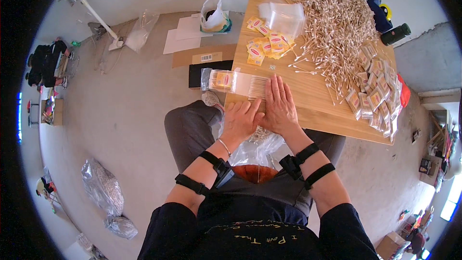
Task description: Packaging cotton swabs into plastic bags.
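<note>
A row of cotton swabs (258,88) lies side by side at the near left edge of the wooden table. My right hand (280,108) rests flat against the right end of this row, its fingers stretched out. Just below the row is my left hand (240,119), fingers extended toward the swabs and thumb close to my right hand; nothing shows in its grasp. Left of the row, a clear plastic pouch (223,80) with a yellow card and swabs inside sits at the table edge. Whatever lies under my palms is hidden.
A big heap of loose swabs (332,19) covers the table's far right. Yellow cards (269,44) lie beside a translucent plastic box (285,19). Filled packets (378,91) pile up at the right edge. A dark cylinder (395,34) stands behind; a plastic bag (252,149) hangs between my knees.
</note>
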A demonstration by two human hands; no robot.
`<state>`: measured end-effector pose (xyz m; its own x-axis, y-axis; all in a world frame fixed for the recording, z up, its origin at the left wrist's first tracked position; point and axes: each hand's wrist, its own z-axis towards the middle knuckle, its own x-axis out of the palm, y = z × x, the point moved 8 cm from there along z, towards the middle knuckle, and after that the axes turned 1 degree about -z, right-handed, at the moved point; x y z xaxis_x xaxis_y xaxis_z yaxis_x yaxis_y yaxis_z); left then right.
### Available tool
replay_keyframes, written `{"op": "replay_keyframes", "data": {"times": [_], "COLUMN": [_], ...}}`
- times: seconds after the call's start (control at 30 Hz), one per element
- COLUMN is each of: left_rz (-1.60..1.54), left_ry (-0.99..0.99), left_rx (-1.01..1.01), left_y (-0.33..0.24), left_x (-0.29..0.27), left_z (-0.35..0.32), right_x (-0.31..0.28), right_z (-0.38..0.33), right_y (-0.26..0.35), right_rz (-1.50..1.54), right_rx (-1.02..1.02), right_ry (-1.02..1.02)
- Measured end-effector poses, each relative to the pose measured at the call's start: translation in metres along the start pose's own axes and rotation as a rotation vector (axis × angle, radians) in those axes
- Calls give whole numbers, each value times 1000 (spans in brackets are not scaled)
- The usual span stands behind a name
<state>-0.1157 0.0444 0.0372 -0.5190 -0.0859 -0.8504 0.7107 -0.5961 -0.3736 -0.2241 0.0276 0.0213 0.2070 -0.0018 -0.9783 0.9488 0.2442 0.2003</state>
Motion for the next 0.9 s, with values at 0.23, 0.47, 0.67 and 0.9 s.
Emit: {"op": "replay_keyframes", "data": {"times": [0.23,0.47,0.67,0.9], "left_rz": [14,11,-4,14], "left_ry": [0,-2,4,56], "left_rx": [-4,-17,-42,-51], "left_y": [-1,0,2,1], "left_x": [-2,1,-1,2], "left_z": [0,1,8,9], "right_x": [-1,0,-1,1], "right_z": [0,0,0,0], "right_y": [2,0,1,0], "right_rz": [-33,20,-30,-38], "right_rx": [3,-7,-6,4], "right_ry": [30,-23,-35,-10]}}
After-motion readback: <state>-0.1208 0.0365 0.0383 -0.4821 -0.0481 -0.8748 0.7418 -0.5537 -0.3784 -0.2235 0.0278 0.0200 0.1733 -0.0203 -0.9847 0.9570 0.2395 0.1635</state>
